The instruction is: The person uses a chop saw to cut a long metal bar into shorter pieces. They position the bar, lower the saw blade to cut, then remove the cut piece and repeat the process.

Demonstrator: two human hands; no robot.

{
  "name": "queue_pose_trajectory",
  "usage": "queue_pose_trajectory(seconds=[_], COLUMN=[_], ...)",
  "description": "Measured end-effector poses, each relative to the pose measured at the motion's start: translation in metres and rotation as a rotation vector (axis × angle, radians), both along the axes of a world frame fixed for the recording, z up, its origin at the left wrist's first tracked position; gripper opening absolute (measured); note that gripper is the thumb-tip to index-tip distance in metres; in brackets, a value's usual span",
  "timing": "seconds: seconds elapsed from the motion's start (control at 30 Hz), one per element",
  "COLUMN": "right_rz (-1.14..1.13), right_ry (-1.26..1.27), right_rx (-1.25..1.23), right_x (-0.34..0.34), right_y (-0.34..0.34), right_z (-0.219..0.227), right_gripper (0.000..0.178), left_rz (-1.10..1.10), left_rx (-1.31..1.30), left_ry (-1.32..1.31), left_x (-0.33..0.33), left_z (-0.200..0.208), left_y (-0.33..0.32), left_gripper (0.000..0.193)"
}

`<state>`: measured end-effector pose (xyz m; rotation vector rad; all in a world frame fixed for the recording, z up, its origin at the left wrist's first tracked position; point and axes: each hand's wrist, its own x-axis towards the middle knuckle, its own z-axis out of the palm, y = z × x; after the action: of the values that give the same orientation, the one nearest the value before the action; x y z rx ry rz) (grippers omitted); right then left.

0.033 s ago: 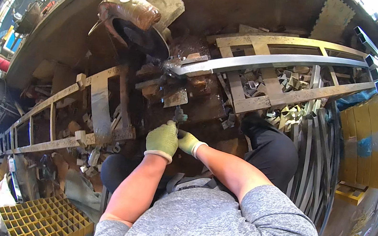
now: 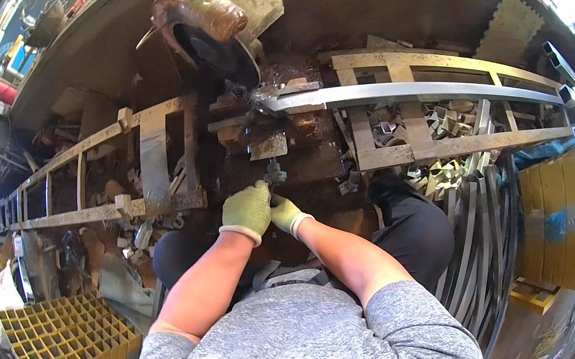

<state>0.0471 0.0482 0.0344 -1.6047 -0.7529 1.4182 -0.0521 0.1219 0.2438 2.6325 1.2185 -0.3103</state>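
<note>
Relations, largest first. Left rack [image 2: 152,153] and right rack [image 2: 451,63] flank the work. Bright square tube [image 2: 417,92] crosses the right rack; long axis runs left to right across the body, bending upward in view, probably in part from the lens. Its left end sits ahead of both hands, just beside the lower edge of the dark disc [image 2: 209,57]. Left hand [image 2: 247,210] and right hand [image 2: 287,216], both in yellow-green gloves, meet side by side, appearing to touch. Left glove is curled; right fingers tuck in behind it. Whether either is clamped on anything is hidden: cannot tell. Flat metal plate [image 2: 268,147] lies beyond them, short of the tube end. Small greenish fitting [image 2: 276,173] lies directly ahead, between plate and gloves, slightly right of the left hand, which is nearer. Its axis appears to point away from the body; lower part obscured.

Counts, same order: racks, 2; bright tube across the rack, 1; disc, 1; gloved hands, 2; plate, 1; fitting, 1. Offcuts [image 2: 450,121] beneath the right rack: many, overlapping, not countable.
</note>
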Motion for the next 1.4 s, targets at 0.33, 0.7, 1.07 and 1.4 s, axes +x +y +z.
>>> queue_pose_trajectory(seconds=[0.33,0.7,1.07,1.4], right_rz=[0.376,0.784,-0.841,-1.063], right_ry=[-0.598,-0.723,0.429,0.631], right_rx=[-0.349,-0.140,0.075,0.143], right_x=[0.106,0.065,0.254,0.333], right_y=[-0.021,-0.020,0.012,0.034], right_z=[0.084,0.312,0.219,0.157], right_gripper=[0.060,0.062,0.058,0.043], left_rz=[0.316,1.265,0.075,-0.410], left_rx=[-0.175,-1.923,-1.305,0.238], left_ry=[0.004,-1.231,-0.250,-0.733], left_x=[-0.035,0.126,0.013,0.155], left_z=[-0.143,-0.147,0.061,0.073], left_y=[0.027,-0.079,-0.028,0.083], left_gripper=[0.071,0.042,0.049,0.062])
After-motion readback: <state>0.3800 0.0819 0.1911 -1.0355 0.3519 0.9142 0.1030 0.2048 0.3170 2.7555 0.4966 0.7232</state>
